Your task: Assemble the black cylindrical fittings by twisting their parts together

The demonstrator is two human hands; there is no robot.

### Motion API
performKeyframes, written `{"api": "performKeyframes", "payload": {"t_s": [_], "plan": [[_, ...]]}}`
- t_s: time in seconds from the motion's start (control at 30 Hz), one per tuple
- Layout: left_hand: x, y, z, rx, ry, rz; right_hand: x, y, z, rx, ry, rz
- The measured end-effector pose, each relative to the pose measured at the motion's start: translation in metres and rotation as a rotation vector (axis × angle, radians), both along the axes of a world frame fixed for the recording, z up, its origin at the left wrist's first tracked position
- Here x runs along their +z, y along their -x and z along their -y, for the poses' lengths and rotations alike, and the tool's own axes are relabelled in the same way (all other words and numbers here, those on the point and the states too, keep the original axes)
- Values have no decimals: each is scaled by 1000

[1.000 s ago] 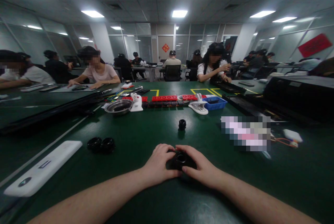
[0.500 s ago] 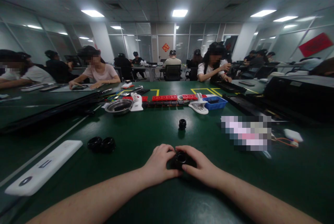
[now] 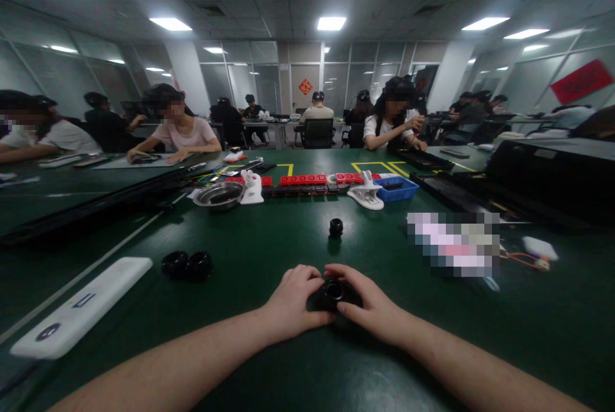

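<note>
On the green table, a black ring-shaped part [image 3: 332, 290] with a round hole on top sits between my two hands. My left hand [image 3: 295, 300] curls around its left side, with the thumb low in front. From the right, my right hand [image 3: 368, 300] wraps it, forefinger behind and thumb at the front edge. Its lower portion is partly hidden by the fingers. A similar small black part [image 3: 336, 227] stands farther back. Two more black round parts, a left one [image 3: 174, 264] and a right one [image 3: 199, 264], lie side by side to the left.
A white power strip [image 3: 81, 309] lies at left. Farther back are a metal bowl [image 3: 218, 196], a white clip [image 3: 366, 193], a blue tray [image 3: 398, 189] and red strips [image 3: 302, 179]. Blurred-out items [image 3: 451, 245] lie at right. Across the table, people [image 3: 185, 130] work.
My right hand's fingers have shifted very slightly on the black ring-shaped part. Otherwise the table and my left hand look the same.
</note>
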State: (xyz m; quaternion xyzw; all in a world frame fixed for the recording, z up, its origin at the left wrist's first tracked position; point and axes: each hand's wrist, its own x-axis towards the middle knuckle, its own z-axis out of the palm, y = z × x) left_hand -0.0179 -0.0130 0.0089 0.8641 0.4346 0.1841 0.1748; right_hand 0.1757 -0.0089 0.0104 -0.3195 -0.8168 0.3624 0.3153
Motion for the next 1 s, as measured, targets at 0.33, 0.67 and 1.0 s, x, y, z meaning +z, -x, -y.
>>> {"api": "performKeyframes", "payload": {"t_s": [0.33,0.67,1.0], "plan": [[-1,1,0,4,15,-7,1,-1,-1,68,21,-24],[2,1,1,-2,2,-17,4,2,-1,-35,12,30],[1,1,1,-6,-11,-16,-2,2,-1,-78,60,-4]]}}
